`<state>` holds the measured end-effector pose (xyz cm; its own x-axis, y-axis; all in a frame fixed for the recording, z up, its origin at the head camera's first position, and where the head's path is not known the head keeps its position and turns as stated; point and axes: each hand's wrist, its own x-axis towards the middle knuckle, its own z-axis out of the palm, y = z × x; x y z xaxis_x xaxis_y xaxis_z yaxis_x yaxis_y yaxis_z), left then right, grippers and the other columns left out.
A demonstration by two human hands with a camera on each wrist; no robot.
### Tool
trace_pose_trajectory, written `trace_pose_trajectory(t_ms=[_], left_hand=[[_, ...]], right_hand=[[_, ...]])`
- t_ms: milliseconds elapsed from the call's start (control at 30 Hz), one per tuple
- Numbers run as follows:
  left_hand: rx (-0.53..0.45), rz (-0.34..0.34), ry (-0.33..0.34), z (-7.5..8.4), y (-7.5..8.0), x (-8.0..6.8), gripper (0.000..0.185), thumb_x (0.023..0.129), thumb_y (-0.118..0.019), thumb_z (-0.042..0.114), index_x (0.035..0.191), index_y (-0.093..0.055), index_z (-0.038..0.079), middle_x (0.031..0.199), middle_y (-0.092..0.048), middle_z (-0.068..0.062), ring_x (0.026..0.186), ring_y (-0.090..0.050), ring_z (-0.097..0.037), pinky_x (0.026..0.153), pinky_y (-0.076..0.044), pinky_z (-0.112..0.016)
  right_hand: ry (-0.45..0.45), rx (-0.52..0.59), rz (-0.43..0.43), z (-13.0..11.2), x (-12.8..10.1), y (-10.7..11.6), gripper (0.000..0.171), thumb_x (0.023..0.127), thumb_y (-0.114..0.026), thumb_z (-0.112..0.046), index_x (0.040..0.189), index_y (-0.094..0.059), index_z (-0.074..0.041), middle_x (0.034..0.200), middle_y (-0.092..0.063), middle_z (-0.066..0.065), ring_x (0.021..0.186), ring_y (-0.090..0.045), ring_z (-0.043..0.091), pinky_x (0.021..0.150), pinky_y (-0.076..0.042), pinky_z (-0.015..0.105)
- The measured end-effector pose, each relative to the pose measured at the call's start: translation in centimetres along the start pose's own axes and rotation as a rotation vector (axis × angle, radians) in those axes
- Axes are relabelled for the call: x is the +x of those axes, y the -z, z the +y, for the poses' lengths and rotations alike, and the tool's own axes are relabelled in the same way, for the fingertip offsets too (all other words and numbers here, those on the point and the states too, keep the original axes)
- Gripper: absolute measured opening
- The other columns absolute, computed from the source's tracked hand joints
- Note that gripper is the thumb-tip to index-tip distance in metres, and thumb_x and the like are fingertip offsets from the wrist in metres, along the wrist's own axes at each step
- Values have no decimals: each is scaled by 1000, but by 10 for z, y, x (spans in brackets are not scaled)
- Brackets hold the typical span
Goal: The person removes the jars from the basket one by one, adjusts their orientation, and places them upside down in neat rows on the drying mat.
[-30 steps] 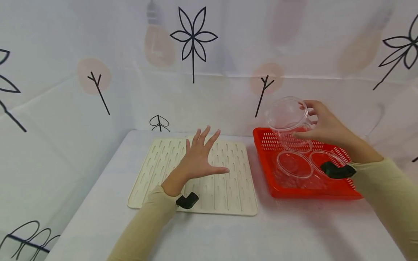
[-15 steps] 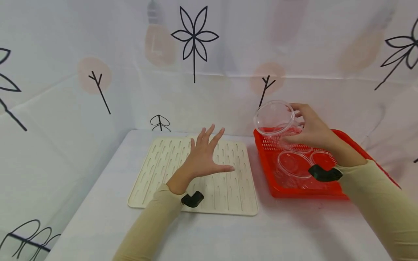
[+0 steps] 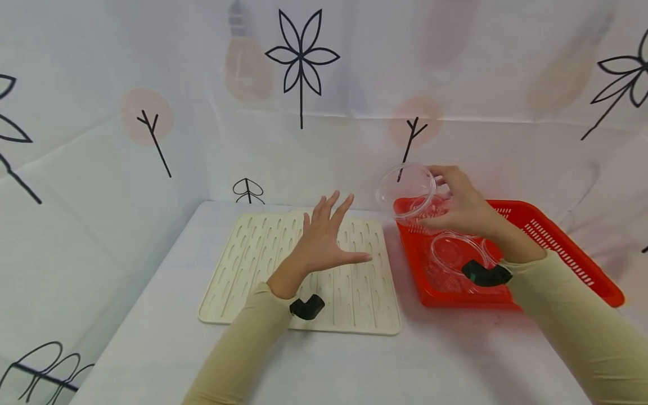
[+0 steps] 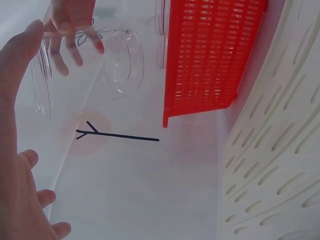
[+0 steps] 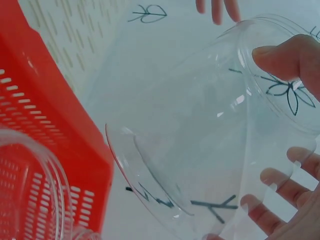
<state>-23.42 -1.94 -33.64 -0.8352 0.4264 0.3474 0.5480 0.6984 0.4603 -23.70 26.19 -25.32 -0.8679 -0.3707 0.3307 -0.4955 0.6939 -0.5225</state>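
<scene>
My right hand (image 3: 463, 205) grips a clear plastic cup (image 3: 406, 191) near its rim, thumb on one side and fingers on the other. The cup is tilted, its wide rim facing left, above the left end of the red basket (image 3: 422, 295). In the right wrist view the clear cup (image 5: 200, 115) shows its flat base low and left. Spread fingers mark my left hand (image 3: 322, 239), which holds nothing over the cream ridged mat (image 3: 238, 270). Several more clear cups (image 3: 450, 253) stand in the basket, partly hidden by my right arm.
A white cloth covers the table (image 3: 344, 365). Behind it hangs a white patterned curtain (image 3: 349, 152) with black plant drawings. The basket's raised red wall lies just right of the mat.
My right hand has carried the cup left and slightly down, away from the basket's middle. My left hand has drifted slightly right and up, fingers still spread.
</scene>
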Motion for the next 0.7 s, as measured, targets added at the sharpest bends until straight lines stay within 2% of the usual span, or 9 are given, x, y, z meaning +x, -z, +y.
trace_pose_trajectory(t_ms=[367, 567, 700], left_hand=[[-27, 12, -6, 8, -2, 7, 109, 67, -68, 66, 148, -1, 38, 155, 1, 5, 140, 1, -24, 103, -8, -65], [-34, 38, -15, 12, -2, 9, 110, 67, -69, 64, 149, -3, 34, 154, -5, 5, 139, -5, -25, 102, -12, -64], [-55, 83, -37, 13, -2, 11, 109, 67, -71, 62, 150, -7, 31, 153, -12, 3, 138, -11, -24, 103, -16, -62]], right_hand=[[45, -27, -14, -9, 2, -18, 90, 64, -84, -10, 138, -33, -10, 130, -36, 14, 117, -33, 33, 76, -49, 56], [101, -66, -26, -15, 3, -23, 89, 63, -85, -12, 137, -35, -7, 130, -36, 16, 116, -32, 35, 79, -46, 58], [101, -81, -43, -18, 3, -27, 90, 62, -86, -13, 137, -36, -7, 132, -34, 16, 118, -30, 35, 79, -46, 59]])
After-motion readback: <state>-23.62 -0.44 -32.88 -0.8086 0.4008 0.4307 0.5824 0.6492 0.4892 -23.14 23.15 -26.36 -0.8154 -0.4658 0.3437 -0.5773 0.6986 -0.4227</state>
